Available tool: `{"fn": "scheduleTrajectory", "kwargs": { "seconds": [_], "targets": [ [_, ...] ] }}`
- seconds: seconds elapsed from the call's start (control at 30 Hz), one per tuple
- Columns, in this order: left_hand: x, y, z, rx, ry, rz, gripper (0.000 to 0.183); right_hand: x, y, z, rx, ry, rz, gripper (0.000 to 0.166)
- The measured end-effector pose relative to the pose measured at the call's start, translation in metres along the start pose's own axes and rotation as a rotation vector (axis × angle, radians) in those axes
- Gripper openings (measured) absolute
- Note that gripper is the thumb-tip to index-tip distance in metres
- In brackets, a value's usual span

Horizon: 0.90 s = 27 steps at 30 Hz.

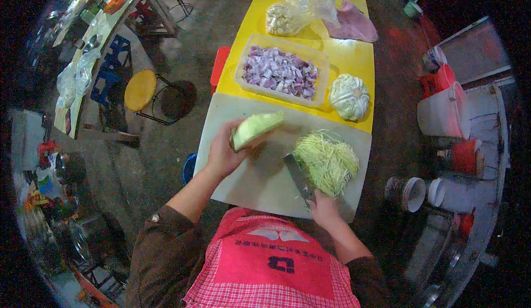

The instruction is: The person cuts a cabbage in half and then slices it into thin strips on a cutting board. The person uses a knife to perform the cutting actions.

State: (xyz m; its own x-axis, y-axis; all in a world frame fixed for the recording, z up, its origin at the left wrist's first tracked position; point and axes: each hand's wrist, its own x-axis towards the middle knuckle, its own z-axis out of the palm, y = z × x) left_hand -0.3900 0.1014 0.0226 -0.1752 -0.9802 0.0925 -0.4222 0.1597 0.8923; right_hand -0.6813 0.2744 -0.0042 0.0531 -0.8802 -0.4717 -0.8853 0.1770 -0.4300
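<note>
My left hand (224,150) grips a pale green wedge of cabbage (258,127), held above the left part of a whitish cutting board (253,183). In my right hand (325,210) is the handle of a kitchen knife (298,177), hidden by my fingers. Its dark, broad blade points up and left, with bits of vegetable near the handle. Against the blade's right side lies a heap of finely shredded cabbage (327,160). The knife and the wedge are well apart.
Beyond the board, a yellow table (240,26) bears a plastic tub (239,78) of diced purple onion (282,73), a whitish round bundle (349,97), a clear bag (286,19) of pale pieces and a pink cloth (352,22). A yellow-topped stool (140,90) stands left; buckets (439,111) stand right.
</note>
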Motion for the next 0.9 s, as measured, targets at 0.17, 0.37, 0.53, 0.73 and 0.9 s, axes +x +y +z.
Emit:
{"fn": "scheduleTrajectory", "kwargs": {
  "seconds": [0.17, 0.37, 0.53, 0.73, 0.9],
  "targets": [
    [-0.06, -0.015, -0.003, 0.428, -0.35, 0.659, 0.044, -0.003, -0.014, -0.007, 0.086, -0.067, 0.173, 0.035],
    [-0.114, -0.037, 0.003, 0.676, -0.603, 0.67, 0.052, -0.005, -0.018, -0.004, 0.032, -0.065, 0.149, 0.034],
    [-0.09, -0.022, 0.004, 0.44, -0.431, 0.376, 0.065, -0.001, -0.014, -0.007, 0.013, -0.037, 0.095, 0.029],
    [-0.05, -0.01, 0.038, 0.669, -0.386, 0.228, 0.068, 0.004, -0.026, -0.022, -0.013, -0.047, 0.128, 0.027],
    [-0.054, 0.001, 0.043, 0.583, -0.637, 0.493, 0.066, 0.007, -0.021, -0.012, -0.041, -0.046, 0.084, 0.024]
  ]
}}
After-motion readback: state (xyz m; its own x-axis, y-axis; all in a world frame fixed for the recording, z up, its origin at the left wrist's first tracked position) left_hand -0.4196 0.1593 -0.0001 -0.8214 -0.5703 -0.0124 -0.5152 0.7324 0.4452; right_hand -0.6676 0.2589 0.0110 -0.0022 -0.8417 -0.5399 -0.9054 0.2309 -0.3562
